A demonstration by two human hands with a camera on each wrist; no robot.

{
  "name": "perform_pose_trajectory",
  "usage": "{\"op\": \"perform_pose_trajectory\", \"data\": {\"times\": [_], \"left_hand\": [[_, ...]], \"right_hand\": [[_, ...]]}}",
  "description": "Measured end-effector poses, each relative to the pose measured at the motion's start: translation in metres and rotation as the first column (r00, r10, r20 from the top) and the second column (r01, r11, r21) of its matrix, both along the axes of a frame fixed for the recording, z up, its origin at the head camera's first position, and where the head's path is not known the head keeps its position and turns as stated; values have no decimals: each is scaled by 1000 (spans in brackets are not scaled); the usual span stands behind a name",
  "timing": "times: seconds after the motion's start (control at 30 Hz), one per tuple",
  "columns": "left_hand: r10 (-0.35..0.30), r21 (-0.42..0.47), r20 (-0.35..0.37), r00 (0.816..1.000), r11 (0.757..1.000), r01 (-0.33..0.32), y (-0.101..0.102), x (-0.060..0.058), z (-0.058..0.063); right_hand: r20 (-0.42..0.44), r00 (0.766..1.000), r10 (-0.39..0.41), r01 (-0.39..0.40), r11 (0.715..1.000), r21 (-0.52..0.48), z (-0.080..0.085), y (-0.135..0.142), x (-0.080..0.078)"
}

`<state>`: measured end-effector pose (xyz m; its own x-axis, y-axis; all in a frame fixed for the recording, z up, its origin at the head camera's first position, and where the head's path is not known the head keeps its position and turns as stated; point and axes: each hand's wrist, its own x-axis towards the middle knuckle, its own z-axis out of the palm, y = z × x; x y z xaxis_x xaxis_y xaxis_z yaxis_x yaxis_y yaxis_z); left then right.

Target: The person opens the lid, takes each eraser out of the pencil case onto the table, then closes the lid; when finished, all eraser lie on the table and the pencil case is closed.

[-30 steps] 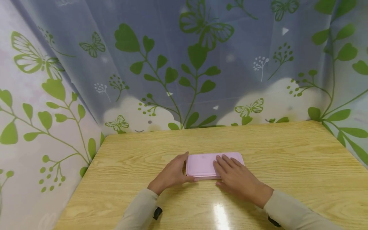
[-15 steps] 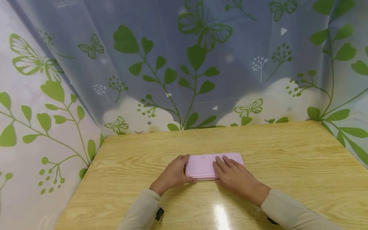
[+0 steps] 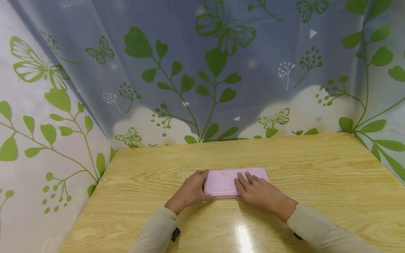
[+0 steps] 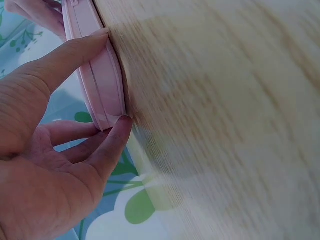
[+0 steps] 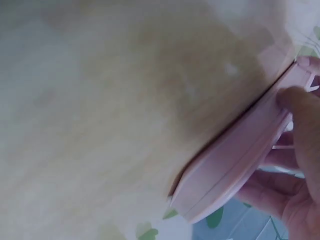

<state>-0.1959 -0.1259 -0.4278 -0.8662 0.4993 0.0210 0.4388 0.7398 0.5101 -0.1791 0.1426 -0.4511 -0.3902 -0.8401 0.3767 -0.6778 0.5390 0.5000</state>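
A flat pink rectangular case point(image 3: 221, 179) with rounded corners lies closed on the wooden table. A thin seam runs along its narrow side in both wrist views. My left hand point(image 3: 189, 190) grips the left end, thumb on the near side and fingers point(image 4: 112, 142) around the end and far corner. Over the right half, my right hand point(image 3: 264, 196) has bent fingers on the lid, while its thumb point(image 5: 295, 100) presses the near side. The right end of the case is partly covered by that hand.
The light wood-grain table point(image 3: 152, 165) reaches back to a blue hanging cloth point(image 3: 177, 21) printed with green leaves and butterflies. A pale patterned cloth point(image 3: 22, 189) borders the left side. A bright reflection lies on the tabletop before the case.
The right hand's fingers have bent more on the lid, and its thumb has moved in against the near side. The left hand keeps its hold, and the case stays in place.
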Motion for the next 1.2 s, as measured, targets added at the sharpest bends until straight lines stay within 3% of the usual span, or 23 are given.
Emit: {"op": "perform_pose_trajectory", "data": {"times": [0.4, 0.8, 1.2], "left_hand": [[-19, -27, -47, 999, 999, 18, -1, -3, -4], [8, -80, -30, 1000, 997, -10, 3, -3, 1], [17, -91, -26, 1000, 996, -19, 4, -3, 3]], "right_hand": [[-92, 991, 100, -90, 990, 112, 1, 2, -9], [-190, 965, 179, -156, 979, 128, -5, 2, -13], [-202, 963, 181, -141, 971, 195, -5, 2, -12]]}}
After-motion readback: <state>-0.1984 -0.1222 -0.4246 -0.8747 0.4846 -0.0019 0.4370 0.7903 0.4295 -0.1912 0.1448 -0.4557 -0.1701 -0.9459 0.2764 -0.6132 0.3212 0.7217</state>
